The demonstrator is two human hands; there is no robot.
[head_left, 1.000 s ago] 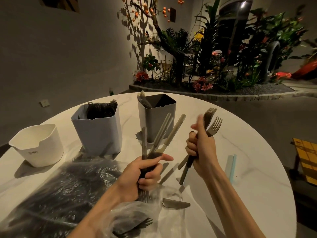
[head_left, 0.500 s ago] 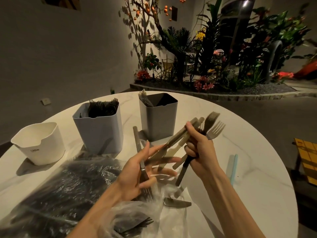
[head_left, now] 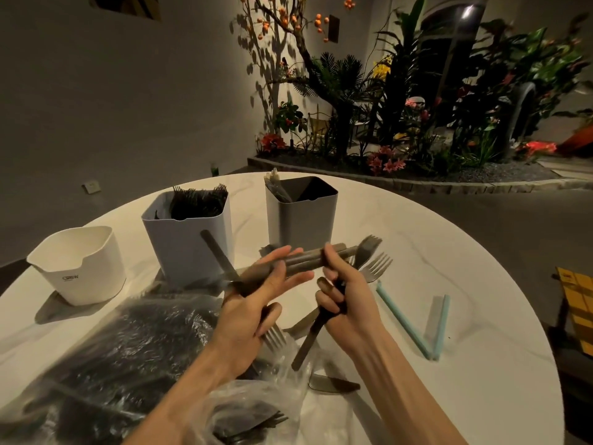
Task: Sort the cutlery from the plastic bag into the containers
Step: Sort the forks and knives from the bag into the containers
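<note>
- The left hand point(head_left: 247, 303) holds one fork point(head_left: 237, 284) between thumb and palm; the fork's prongs point down near the wrist and its handle points up toward the tubs; the other fingers point(head_left: 282, 255) are nearly straight and lie along a bunch of handles point(head_left: 308, 260)
- The right hand point(head_left: 345, 293) has its fingers curled tight round two forks point(head_left: 369, 261); their prongs stick out to the right; its thumb presses on the same bunch of handles
- The plastic bag point(head_left: 134, 354) lies on the white round worktop point(head_left: 449, 284) under the left arm; dark cutlery shows through it
- A knife point(head_left: 333, 385) lies flat on the worktop just below the hands
- Behind the hands stand three tubs: a white tub point(head_left: 80, 268) at the left; a pale blue tub point(head_left: 189, 239) full of dark forks; a grey tub point(head_left: 303, 213) with a few pieces in its back corner
- Two blue straws point(head_left: 417, 326) lie on the worktop to the right
</note>
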